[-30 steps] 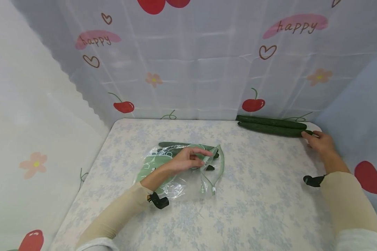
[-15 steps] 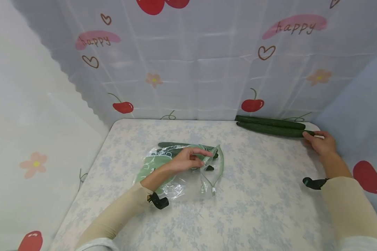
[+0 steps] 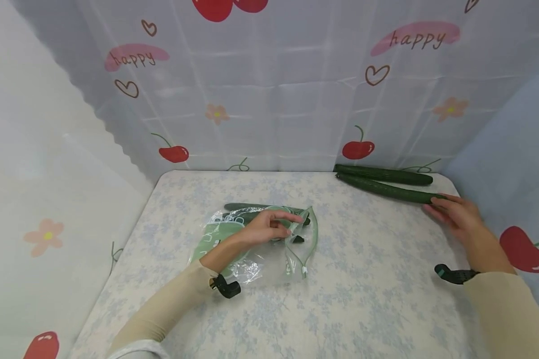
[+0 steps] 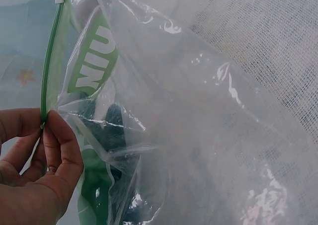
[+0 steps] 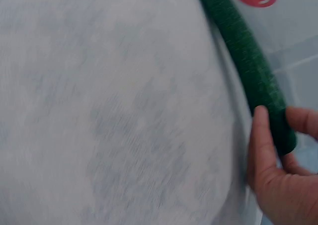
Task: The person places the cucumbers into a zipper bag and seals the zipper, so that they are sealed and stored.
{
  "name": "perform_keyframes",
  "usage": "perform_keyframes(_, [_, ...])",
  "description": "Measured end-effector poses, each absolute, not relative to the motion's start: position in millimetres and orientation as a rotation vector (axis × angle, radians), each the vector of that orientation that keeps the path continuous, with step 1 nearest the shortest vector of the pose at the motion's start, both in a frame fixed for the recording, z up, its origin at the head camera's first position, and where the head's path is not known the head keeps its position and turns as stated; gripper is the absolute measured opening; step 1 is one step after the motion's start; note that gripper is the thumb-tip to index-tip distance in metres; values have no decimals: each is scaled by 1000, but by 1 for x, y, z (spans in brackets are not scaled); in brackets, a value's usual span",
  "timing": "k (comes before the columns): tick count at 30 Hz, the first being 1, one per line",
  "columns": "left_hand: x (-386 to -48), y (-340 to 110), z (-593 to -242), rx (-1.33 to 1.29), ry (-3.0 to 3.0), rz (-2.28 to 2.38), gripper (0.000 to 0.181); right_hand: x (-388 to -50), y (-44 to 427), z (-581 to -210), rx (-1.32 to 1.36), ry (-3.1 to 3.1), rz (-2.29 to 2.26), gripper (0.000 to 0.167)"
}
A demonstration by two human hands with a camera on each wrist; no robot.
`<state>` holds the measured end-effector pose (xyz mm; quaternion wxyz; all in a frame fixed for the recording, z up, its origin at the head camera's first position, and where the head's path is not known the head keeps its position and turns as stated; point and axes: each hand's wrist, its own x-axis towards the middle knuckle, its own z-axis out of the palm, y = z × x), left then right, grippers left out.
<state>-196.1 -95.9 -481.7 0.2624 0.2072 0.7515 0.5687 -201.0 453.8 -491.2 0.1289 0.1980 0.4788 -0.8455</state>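
Note:
In the head view my left hand (image 3: 265,229) pinches the green zip edge of a clear zip bag (image 3: 269,269) with green print, which lies mid-table. The left wrist view shows thumb and fingers meeting on the green zip strip (image 4: 48,61). Dark green cucumbers (image 3: 251,206) lie inside the bag, partly hidden by hand and print. At the far right, my right hand (image 3: 460,217) grips the right end of the nearer of two long cucumbers (image 3: 382,189). In the right wrist view, thumb and fingers stand on either side of that cucumber's end (image 5: 282,130).
The other cucumber (image 3: 382,174) lies along the table's back edge, just behind the gripped one. A cherry-print curtain (image 3: 269,99) hangs right behind the table (image 3: 364,299). A blue sheet (image 3: 516,149) borders the right side. The bag's white zip slider (image 3: 304,269) points toward me.
My right hand has drawn the right end of the nearer cucumber toward me, widening the gap to the cucumber behind. The left hand and bag have stayed in place.

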Motion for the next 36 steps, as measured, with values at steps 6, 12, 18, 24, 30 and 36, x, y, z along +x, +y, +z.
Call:
perform_keyframes(6, [-197,-98,-483,537,2022,1555,43,-193,453,-494,595,1137,-2560,23])
perform_keyframes(12, [-198,-98,-482,549,2003,1542,43,-191,445,-497,524,1099,-2713,26])
perform_keyframes(18, [-198,-98,-482,539,2009,1540,43,-185,433,-492,423,1275,-2810,20])
perform_keyframes(24, [-198,-96,-480,534,2003,1535,44,-176,426,-492,303,1359,-2897,23])
perform_keyframes(30, [-198,-96,-480,531,2007,1538,44,-167,423,-489,209,1370,-2941,28])
perform_keyframes(36, [-198,-95,-481,531,2012,1526,43,-151,419,-484,66,1404,-2945,33])
